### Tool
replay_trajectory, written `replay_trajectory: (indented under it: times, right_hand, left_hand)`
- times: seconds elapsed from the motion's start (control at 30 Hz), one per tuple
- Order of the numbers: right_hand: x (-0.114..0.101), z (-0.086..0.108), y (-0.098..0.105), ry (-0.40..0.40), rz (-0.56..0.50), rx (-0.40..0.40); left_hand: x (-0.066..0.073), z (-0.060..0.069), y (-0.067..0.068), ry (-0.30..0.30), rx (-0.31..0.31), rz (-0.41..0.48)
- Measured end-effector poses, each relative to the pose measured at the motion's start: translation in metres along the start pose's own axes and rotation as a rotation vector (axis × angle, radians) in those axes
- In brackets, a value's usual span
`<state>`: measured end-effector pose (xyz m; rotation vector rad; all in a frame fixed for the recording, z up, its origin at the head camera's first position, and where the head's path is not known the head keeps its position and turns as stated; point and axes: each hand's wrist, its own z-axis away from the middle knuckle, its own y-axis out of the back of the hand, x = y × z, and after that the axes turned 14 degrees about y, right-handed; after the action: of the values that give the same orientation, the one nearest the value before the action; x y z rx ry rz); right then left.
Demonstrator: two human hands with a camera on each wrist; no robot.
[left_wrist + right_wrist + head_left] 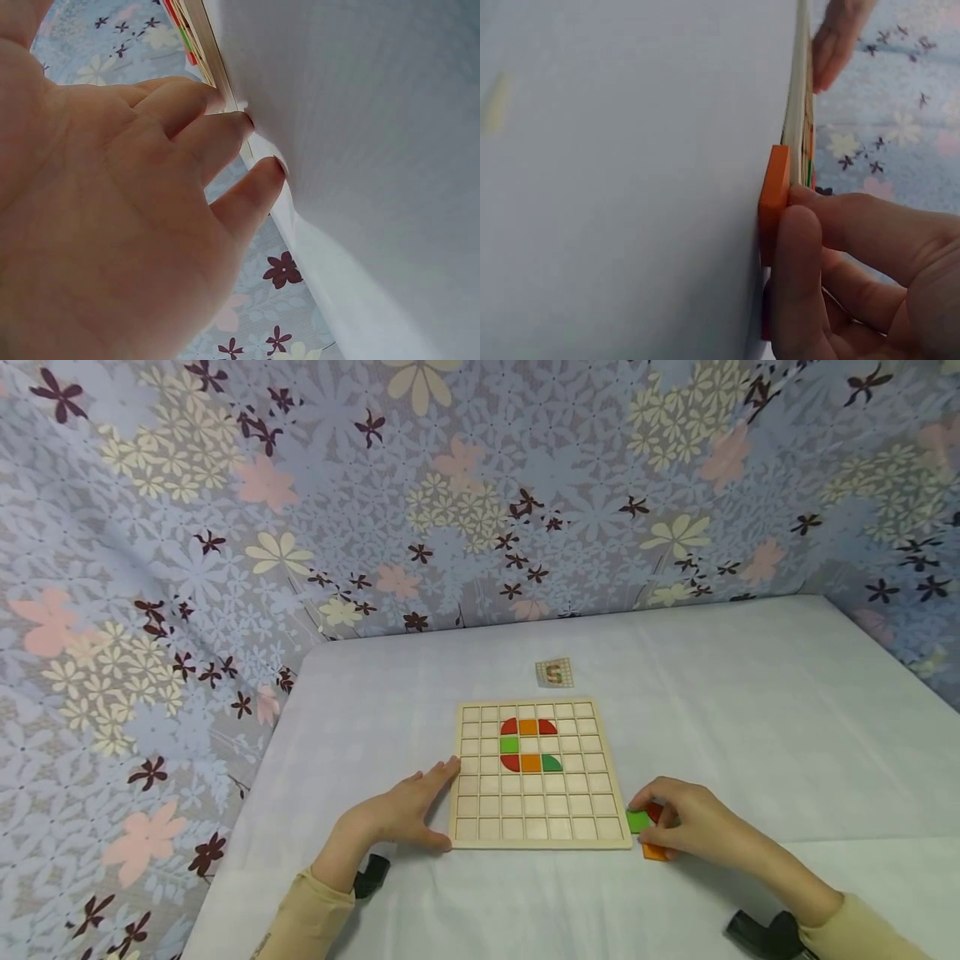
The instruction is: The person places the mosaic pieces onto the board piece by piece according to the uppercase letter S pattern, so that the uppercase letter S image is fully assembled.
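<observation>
A square wooden grid board [540,843] lies on the table, with red, orange and green tiles set in its upper middle cells. My left hand [401,810] rests at the board's left edge, fingers spread; in the left wrist view its fingertips [270,176] touch down beside the board. Off the board's lower right corner, my right hand [697,822] pinches a green square tile [637,822] between thumb and forefinger. An orange tile [655,852] lies just below the thumb, large in the right wrist view [775,184]. Partly hidden under the fingers is a red tile [655,811].
A small picture card [554,672] with a grid pattern lies behind the board. White cloth [375,710] covers the table, and a flowered curtain [480,485] hangs behind it. Black wrist devices [765,935] sit by both forearms.
</observation>
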<state>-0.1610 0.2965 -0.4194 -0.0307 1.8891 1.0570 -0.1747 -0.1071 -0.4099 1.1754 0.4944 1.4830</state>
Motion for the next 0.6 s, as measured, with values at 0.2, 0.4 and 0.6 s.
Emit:
replay_trajectory:
  times: [0.2, 0.4, 0.6]
  right_hand:
    - [-0.0006, -0.0041, -0.0037, -0.006, 0.047, 0.001]
    - [-0.0011, -0.0065, -0.0058, -0.008, 0.092, 0.005]
    - [-0.002, -0.0086, -0.0078, 0.017, 0.17, 0.024]
  left_hand:
    - [-0.0002, -0.0005, 0.0, 0.008, -0.002, 0.007]
    - [-0.0006, -0.0013, -0.0002, 0.006, -0.005, 0.009]
    - [-0.0025, -0.0023, -0.0017, -0.014, 0.002, 0.005]
